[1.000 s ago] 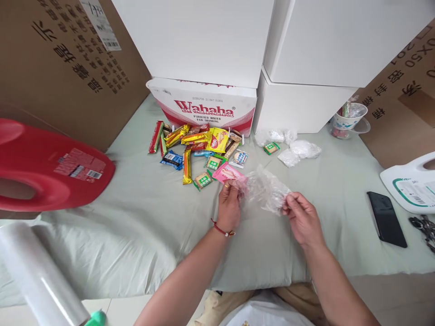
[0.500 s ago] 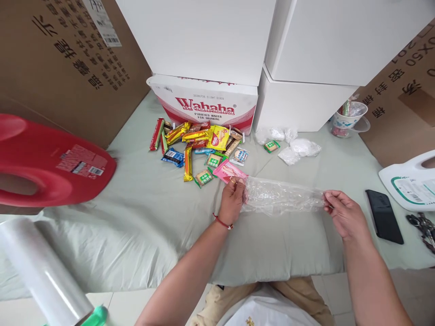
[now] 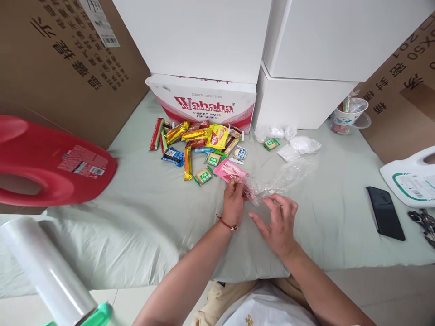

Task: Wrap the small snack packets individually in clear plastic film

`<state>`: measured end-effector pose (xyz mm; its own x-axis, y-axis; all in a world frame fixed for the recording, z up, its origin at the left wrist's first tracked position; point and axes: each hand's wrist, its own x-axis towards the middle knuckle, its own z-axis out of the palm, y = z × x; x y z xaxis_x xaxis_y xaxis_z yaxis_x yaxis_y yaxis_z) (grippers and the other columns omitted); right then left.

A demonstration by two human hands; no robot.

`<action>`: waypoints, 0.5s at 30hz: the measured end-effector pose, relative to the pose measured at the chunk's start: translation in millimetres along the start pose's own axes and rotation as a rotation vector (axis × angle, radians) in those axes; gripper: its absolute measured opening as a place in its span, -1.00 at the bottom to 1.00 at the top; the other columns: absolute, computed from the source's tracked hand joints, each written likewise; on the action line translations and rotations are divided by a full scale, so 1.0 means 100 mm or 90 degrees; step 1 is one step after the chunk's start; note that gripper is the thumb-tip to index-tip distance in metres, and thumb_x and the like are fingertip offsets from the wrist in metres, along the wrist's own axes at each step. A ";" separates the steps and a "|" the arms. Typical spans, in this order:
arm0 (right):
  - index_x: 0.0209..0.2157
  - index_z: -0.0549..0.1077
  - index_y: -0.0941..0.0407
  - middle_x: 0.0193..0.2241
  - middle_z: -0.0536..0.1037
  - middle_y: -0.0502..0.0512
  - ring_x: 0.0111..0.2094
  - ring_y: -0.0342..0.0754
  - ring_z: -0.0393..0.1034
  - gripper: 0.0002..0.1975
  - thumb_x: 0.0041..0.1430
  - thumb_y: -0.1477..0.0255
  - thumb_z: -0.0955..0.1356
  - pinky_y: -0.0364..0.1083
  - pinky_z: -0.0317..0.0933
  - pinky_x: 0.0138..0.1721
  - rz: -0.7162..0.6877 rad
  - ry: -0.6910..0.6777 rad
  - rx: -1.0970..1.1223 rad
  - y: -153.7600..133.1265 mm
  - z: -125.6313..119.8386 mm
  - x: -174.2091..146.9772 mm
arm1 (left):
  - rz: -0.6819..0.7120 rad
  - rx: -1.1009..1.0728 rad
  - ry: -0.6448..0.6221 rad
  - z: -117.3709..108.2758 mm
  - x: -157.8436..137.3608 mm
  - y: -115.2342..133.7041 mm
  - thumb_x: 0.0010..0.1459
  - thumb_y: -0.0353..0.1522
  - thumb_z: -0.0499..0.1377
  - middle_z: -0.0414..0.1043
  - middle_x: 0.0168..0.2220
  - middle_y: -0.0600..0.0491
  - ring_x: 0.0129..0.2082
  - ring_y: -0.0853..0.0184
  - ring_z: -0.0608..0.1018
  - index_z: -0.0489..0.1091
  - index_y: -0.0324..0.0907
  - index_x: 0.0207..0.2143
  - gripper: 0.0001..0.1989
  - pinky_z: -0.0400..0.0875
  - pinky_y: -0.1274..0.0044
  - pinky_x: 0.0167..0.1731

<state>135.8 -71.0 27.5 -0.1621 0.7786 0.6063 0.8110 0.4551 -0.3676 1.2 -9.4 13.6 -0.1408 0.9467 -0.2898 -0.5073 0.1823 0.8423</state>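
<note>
My left hand is closed in a pinch on one end of a crumpled clear plastic film, where something pinkish shows at the fingers. A pink snack packet lies just beyond those fingertips; whether they touch it I cannot tell. Beside the film's near edge, my right hand has its thumb and fingers spread, with nothing gripped. Behind the hands is a pile of wrapped snacks, among them a yellow packet, a blue packet and a green-and-clear biscuit packet.
A Wahaba-style water carton and white boxes stand behind. Clear plastic bundles lie at back right, near a cup. A phone, white jug, red jug and film roll flank the sides.
My right hand has let go of the film's far right end and moved left, close to my left hand, fingers opening. The film has slackened and crumpled. My left hand stays in place.
</note>
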 end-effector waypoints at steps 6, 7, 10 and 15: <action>-0.22 0.50 0.03 -0.16 0.48 0.15 -0.08 0.09 0.31 -0.93 0.36 0.44 0.35 0.11 0.25 -0.04 0.075 -0.052 0.071 0.07 -0.04 0.15 | 0.129 0.137 0.011 0.00 -0.03 -0.07 0.28 0.02 0.19 0.22 -0.52 0.21 -0.55 0.43 0.26 0.23 -0.10 -0.35 -0.59 0.22 0.56 -0.51; -0.24 0.49 0.02 -0.18 0.48 0.13 -0.09 0.08 0.32 -0.91 0.37 0.44 0.34 0.10 0.26 -0.06 0.095 -0.065 0.104 0.07 -0.06 0.16 | 0.133 0.143 0.012 -0.01 -0.03 -0.07 0.30 0.01 0.17 0.21 -0.51 0.21 -0.54 0.42 0.26 0.22 -0.10 -0.35 -0.60 0.22 0.55 -0.51; -0.22 0.45 0.02 -0.22 0.50 0.10 -0.11 0.06 0.33 -0.91 0.40 0.40 0.31 0.08 0.27 -0.08 0.142 -0.064 0.182 0.07 -0.10 0.14 | 0.152 0.157 0.026 -0.01 -0.04 -0.07 0.32 0.00 0.15 0.22 -0.49 0.19 -0.52 0.40 0.28 0.22 -0.09 -0.35 -0.61 0.22 0.53 -0.47; -0.15 0.47 0.04 -0.22 0.51 0.13 -0.14 0.07 0.33 -0.84 0.34 0.26 0.40 0.06 0.27 -0.10 0.142 -0.102 0.187 -0.03 -0.03 0.09 | 0.176 0.193 0.036 0.01 -0.08 -0.05 0.32 0.00 0.15 0.28 -0.48 0.17 -0.51 0.38 0.31 0.24 -0.09 -0.32 -0.62 0.23 0.51 -0.45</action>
<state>133.8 -66.1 36.1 -0.1048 0.9189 0.3802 0.6449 0.3538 -0.6774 5.4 -17.1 12.3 -0.2875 0.9564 -0.0508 -0.1710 0.0009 0.9853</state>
